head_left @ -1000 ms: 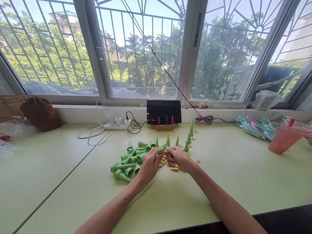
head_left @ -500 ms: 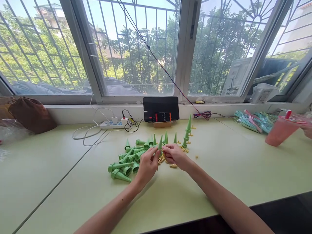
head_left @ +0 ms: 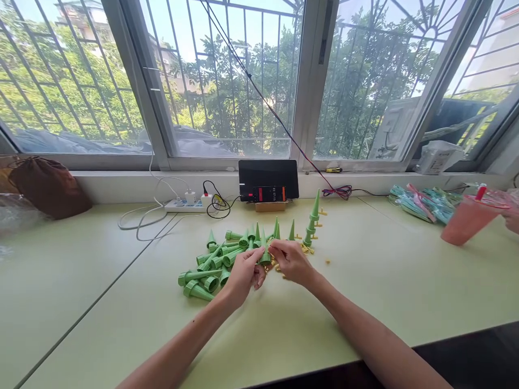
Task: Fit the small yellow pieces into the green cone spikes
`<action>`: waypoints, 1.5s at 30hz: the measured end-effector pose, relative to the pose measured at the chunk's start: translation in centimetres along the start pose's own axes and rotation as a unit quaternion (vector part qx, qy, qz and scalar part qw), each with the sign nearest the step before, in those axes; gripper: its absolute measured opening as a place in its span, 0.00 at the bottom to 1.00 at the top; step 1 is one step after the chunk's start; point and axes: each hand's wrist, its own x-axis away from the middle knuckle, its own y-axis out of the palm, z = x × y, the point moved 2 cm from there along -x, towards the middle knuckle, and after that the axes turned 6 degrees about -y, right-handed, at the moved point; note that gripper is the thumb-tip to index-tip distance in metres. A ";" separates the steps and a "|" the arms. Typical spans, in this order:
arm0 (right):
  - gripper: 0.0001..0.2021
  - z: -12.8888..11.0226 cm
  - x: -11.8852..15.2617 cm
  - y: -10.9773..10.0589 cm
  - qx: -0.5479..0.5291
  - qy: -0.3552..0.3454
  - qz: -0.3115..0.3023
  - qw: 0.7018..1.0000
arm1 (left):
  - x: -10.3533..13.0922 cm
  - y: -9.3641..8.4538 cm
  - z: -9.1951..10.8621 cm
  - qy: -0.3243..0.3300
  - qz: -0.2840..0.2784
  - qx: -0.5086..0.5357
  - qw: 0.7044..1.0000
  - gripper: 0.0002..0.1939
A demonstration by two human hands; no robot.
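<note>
My left hand (head_left: 245, 273) is closed around a green plastic watering spike (head_left: 264, 257), held with its point up. Against the spike's side, my right hand (head_left: 292, 260) pinches what looks like a small yellow valve, mostly hidden by the fingertips. Left of the hands lies a heap of green watering spikes (head_left: 208, 262), some on their sides with hollow ends showing. Loose yellow valves (head_left: 307, 249) lie beneath and beyond my right hand. Behind it rises a stack of green spikes (head_left: 311, 224) fitted one over another, with yellow valves sticking out to the right.
A phone (head_left: 270, 194) leans on a black tablet (head_left: 267, 172) by the window. To its left is a power strip (head_left: 184, 206) with cables. A pink cup (head_left: 466, 221) and bundled straps (head_left: 413, 202) stand right, near another person's hand (head_left: 513, 220). A brown bag (head_left: 51, 186) sits left.
The spike in my left hand has come slightly lower, and its wide lower end now shows below my fingers. My left fingers have shifted their grip; my right hand stays at its side.
</note>
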 end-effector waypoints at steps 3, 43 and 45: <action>0.16 0.0 0.0 0.1 0.017 -0.007 0.002 1.000 | 0.0 0.1 -0.1 0.009 -0.005 0.006 1.000 0.18; 0.18 0.6 0.1 0.4 -0.004 0.051 0.026 0.998 | -0.1 0.1 0.1 0.056 -0.035 -0.026 0.997 0.18; 0.18 0.5 0.2 0.5 -0.004 0.050 0.020 0.999 | -0.2 0.1 0.0 0.049 -0.038 -0.022 0.998 0.17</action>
